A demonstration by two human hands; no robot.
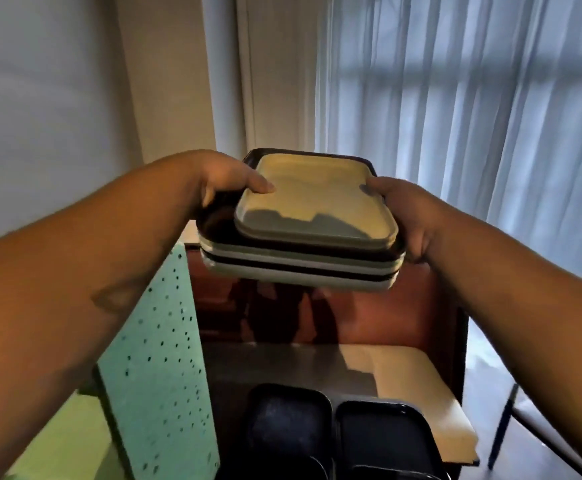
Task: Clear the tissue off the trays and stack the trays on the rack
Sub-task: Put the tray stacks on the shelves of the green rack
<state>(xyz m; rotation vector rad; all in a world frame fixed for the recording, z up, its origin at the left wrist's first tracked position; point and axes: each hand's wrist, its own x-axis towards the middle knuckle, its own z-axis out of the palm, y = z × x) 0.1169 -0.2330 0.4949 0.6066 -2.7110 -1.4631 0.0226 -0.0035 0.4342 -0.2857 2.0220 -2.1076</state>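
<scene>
Between both hands' grip [229, 180], tray stack [303, 237]

Canteen-like room, stacked serving trays [301, 237], wheeled-looking rack [317, 341], sheer window curtains [473, 116], plain wall [40, 98]

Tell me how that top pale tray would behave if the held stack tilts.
The top pale tray looks smooth and sits loose on the wider dark tray, so it would probably slide. Left hand and right hand pin it only by thumbs. It seems rigid, unlikely to flex.
</scene>
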